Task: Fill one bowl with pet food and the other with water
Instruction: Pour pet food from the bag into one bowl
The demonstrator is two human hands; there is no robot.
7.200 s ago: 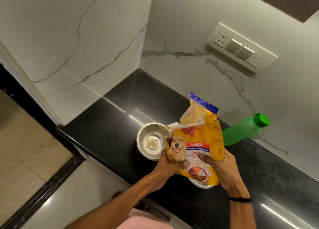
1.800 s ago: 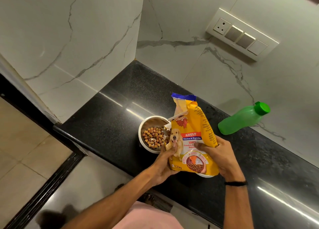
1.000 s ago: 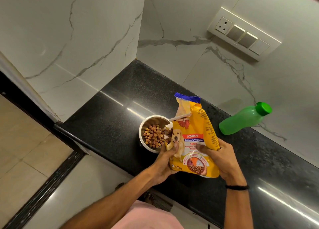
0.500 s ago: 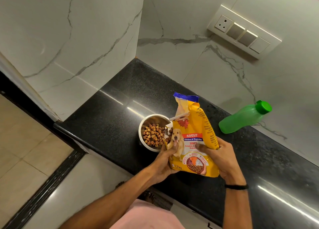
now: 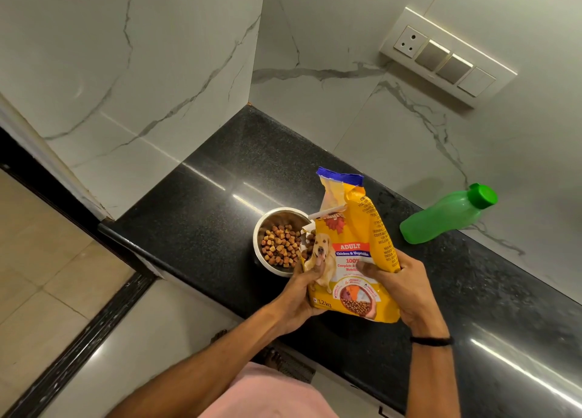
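- Nearest the counter's front edge, both hands grasp the pet food bag (image 5: 349, 260): the left hand (image 5: 299, 295) is wrapped around its lower left side, and the right hand (image 5: 400, 287) is clenched around its right side with the thumb across the printed front.
- The bag's long axis runs from the hands up and away toward the back wall, and a torn opening on its left side faces the steel bowl (image 5: 277, 239).
- That bowl sits on the counter (image 5: 195, 216) just left of the bag, touching or nearly touching the opening. Kibble (image 5: 278, 249) covers its bottom, so the food part looks close to done.
- The left hand is nearer the bowl; tipping the bag further left would send more kibble in.
- A second bowl is not visible; I cannot tell whether it lies hidden under the bag.
- Farthest back, near the counter's rear edge and well right of the bag, a capped green bottle (image 5: 447, 213) stands, probably the water source. The right hand is nearer it.
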